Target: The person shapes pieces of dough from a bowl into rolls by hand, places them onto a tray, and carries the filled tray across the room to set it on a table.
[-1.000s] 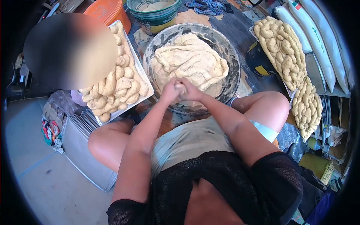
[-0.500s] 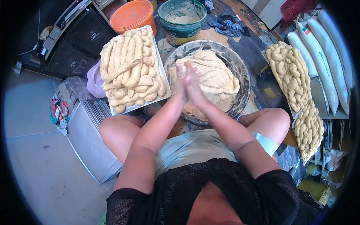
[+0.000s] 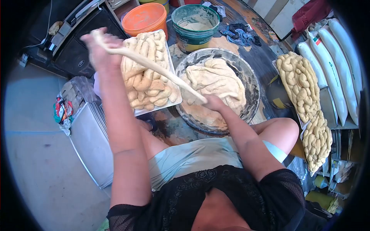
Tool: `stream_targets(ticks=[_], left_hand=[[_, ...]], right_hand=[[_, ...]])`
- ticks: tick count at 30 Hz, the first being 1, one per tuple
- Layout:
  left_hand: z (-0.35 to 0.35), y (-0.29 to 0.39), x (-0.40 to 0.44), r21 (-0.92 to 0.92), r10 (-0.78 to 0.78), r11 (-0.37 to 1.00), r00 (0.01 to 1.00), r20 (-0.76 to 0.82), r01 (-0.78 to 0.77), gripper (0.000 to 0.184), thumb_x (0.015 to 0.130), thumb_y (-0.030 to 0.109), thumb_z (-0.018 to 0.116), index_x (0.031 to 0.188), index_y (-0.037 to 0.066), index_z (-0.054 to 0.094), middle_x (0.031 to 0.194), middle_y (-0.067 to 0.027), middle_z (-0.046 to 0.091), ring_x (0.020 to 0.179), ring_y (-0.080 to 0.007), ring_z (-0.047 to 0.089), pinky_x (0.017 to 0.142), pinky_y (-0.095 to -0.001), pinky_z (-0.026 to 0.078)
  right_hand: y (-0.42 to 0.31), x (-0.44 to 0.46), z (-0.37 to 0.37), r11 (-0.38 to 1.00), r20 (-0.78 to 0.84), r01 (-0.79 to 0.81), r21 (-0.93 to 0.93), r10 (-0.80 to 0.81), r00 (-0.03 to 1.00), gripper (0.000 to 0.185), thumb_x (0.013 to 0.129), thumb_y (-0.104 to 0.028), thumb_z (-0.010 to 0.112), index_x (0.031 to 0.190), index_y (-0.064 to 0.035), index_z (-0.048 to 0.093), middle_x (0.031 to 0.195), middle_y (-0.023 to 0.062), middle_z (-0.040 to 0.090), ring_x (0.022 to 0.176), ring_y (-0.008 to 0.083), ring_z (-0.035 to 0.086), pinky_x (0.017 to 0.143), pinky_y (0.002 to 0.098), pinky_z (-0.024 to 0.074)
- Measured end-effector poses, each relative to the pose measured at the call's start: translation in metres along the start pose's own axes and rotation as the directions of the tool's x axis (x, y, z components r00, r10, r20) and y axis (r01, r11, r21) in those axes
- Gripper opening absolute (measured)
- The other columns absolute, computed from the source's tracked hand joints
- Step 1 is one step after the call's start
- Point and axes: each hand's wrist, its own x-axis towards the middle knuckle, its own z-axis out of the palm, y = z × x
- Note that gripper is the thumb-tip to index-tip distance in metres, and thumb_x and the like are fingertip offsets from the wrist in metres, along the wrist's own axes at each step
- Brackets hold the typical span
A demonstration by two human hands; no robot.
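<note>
A long rope of dough (image 3: 154, 66) is stretched slantwise between my two hands. Its upper end is gripped in my left hand (image 3: 103, 50), raised at the upper left and blurred by motion. My right hand (image 3: 214, 103) is closed around the lower end, over the near part of a round basin (image 3: 257, 90). A large mass of soft dough (image 3: 219, 82) lies in that basin, with flour around it. Left of the basin, partly hidden behind my left hand and the rope, a white tray (image 3: 178, 101) carries a heap of dough strands (image 3: 150, 90).
An orange bucket (image 3: 144, 19) and a green bucket (image 3: 194, 25) stand beyond the tray and basin. Braided dough (image 3: 298, 82) is piled at the right, beside filled white sacks (image 3: 327, 65). Stacked metal trays (image 3: 90, 142) lean at the left by my leg.
My palms were pressed together over the basin. Now they are far apart with the dough rope stretched between them, my left hand having swung up and left. The view has shifted slightly.
</note>
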Motion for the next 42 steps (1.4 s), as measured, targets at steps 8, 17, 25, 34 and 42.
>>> stream_targets(ticks=[8, 17, 25, 34, 42], left_hand=[[-0.166, 0.0, 0.013, 0.237, 0.033, 0.968, 0.899, -0.436, 0.08, 0.019, 0.085, 0.001, 0.058, 0.1, 0.008, 0.047, 0.073, -0.0032, 0.05, 0.06, -0.0169, 0.052, 0.062, -0.0327, 0.05], [-0.224, -0.002, 0.0, 0.86, -0.051, 0.339, 0.92, -0.388, 0.381, 0.03, 0.081, 0.029, 0.067, 0.098, 0.007, 0.056, 0.084, -0.0053, 0.059, 0.077, -0.0154, 0.058, 0.068, -0.0324, 0.048], [-0.16, 0.002, -0.005, 0.942, 0.074, -0.297, 0.98, 0.187, -0.158, 0.048, 0.083, 0.033, 0.064, 0.12, 0.004, 0.055, 0.105, -0.0141, 0.06, 0.098, -0.0234, 0.057, 0.086, -0.0342, 0.044], [-0.096, -0.003, -0.036, 0.536, -0.514, 0.694, 0.852, -0.097, 0.48, 0.026, 0.086, 0.024, 0.061, 0.101, 0.003, 0.058, 0.071, -0.0057, 0.058, 0.058, -0.0184, 0.057, 0.058, -0.0313, 0.05], [-0.224, 0.054, 0.001, 0.312, -0.182, 0.87, 0.838, -0.515, 0.381, 0.015, 0.088, 0.01, 0.057, 0.098, -0.001, 0.054, 0.078, -0.0099, 0.055, 0.055, -0.0176, 0.056, 0.05, -0.0258, 0.051]], right_hand=[[0.041, 0.037, -0.08, -0.114, -0.265, 0.258, 0.959, -0.054, 0.963, 0.028, 0.079, -0.026, 0.056, 0.092, -0.0021, 0.059, 0.075, 0.011, 0.061, 0.068, 0.0225, 0.06, 0.071, 0.0372, 0.0468], [-0.108, 0.051, -0.257, -0.335, -0.525, 0.44, 0.833, -0.231, 0.819, 0.03, 0.094, -0.035, 0.048, 0.088, -0.0062, 0.053, 0.08, 0.0051, 0.056, 0.065, 0.0138, 0.051, 0.058, 0.0278, 0.0417], [-0.186, 0.087, -0.216, -0.066, -0.226, 0.217, 0.974, -0.232, 0.946, 0.034, 0.095, -0.032, 0.048, 0.103, 0.0001, 0.053, 0.084, 0.0093, 0.058, 0.068, 0.0169, 0.057, 0.062, 0.0289, 0.0508], [-0.288, 0.16, -0.162, 0.923, -0.327, 0.288, 0.254, -0.198, 0.924, 0.037, 0.083, -0.036, 0.063, 0.096, -0.0018, 0.067, 0.09, 0.0088, 0.066, 0.083, 0.0155, 0.06, 0.074, 0.0306, 0.0499], [-0.225, 0.191, -0.094, 0.875, -0.405, 0.376, 0.306, -0.238, 0.883, 0.028, 0.082, -0.024, 0.062, 0.102, -0.0058, 0.068, 0.1, 0.0153, 0.066, 0.088, 0.0261, 0.064, 0.081, 0.0348, 0.0491]])
